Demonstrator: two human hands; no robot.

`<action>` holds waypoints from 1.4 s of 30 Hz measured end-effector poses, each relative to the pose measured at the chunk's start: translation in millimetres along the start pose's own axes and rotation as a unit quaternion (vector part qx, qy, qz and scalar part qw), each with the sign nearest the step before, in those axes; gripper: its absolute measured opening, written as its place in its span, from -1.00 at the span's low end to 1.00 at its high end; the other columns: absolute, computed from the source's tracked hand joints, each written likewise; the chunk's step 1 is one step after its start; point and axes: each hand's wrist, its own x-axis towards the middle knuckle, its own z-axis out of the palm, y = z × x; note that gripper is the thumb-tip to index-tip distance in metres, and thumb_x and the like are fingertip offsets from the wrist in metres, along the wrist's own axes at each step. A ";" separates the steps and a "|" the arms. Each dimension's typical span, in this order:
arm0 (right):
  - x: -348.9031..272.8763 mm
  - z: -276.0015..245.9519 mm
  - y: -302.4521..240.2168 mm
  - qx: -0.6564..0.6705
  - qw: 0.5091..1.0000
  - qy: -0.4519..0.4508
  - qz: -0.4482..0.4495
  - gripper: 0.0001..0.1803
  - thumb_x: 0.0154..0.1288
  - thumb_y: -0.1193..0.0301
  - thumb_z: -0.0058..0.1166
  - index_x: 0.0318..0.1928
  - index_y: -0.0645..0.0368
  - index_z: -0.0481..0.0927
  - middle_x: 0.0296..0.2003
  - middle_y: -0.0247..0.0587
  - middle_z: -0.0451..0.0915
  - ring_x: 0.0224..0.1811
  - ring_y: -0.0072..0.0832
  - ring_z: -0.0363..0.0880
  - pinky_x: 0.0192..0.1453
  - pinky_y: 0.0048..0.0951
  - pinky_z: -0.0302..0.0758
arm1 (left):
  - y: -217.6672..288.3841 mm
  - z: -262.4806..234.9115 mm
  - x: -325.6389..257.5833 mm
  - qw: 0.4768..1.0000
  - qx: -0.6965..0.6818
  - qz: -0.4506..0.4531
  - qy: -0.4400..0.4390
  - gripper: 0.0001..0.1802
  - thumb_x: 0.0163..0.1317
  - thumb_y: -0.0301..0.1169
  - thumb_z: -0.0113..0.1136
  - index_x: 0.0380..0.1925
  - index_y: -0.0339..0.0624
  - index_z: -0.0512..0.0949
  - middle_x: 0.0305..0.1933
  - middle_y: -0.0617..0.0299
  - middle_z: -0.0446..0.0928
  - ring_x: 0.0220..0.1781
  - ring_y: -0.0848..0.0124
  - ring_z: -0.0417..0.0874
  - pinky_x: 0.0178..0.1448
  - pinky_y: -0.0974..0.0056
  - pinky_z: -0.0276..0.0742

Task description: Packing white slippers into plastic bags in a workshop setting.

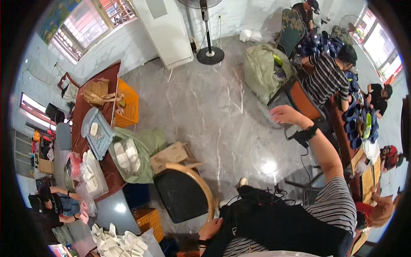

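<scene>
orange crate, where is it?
Head view, upper left: the orange crate sits on the floor against the long wooden table, beside a tan bag.

Glossy marble-look floor (205,111), wooden chair (188,188) w/ matt black seat, orange plastic crate (128,105).

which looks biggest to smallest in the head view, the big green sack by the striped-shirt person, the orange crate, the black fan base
1. green sack
2. orange crate
3. black fan base

As seen only: the fisheye lens shrinks things near the rim, so true sizes may differ.
</scene>
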 end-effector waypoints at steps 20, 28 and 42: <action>607.8 -208.9 -111.4 0.169 0.978 0.123 -0.024 -0.22 0.10 0.37 0.34 0.35 0.23 0.36 -0.20 -0.18 0.66 -0.30 -0.49 0.67 -0.20 -0.43 0.63 | 421.6 -411.7 249.2 0.915 0.092 0.213 0.331 -0.60 0.39 -0.17 0.04 -0.05 -0.27 0.63 -0.19 -0.20 0.65 -0.10 -0.16 0.64 -0.02 -0.08 0.55; 892.6 -303.9 -178.3 0.158 0.961 0.222 0.044 -0.02 0.03 0.19 0.39 0.38 0.39 0.21 0.09 0.18 0.57 0.10 -0.14 0.62 0.17 -0.24 0.54 | 520.3 -527.9 350.0 0.896 0.001 0.135 0.423 -0.62 0.37 -0.23 0.12 0.00 -0.29 0.61 -0.11 -0.20 0.64 -0.05 -0.10 0.65 0.03 -0.04 0.55; 1298.0 -323.9 -271.8 0.084 0.847 0.498 0.164 0.25 -0.14 -0.08 0.48 0.43 0.30 0.09 0.29 0.21 0.33 0.34 0.09 0.33 0.42 0.04 0.30 | 533.0 -646.2 505.3 0.947 -0.143 -0.008 0.289 -0.42 0.46 -0.09 0.09 0.29 -0.27 0.41 -0.16 -0.02 0.66 -0.18 0.08 0.66 -0.05 -0.03 0.57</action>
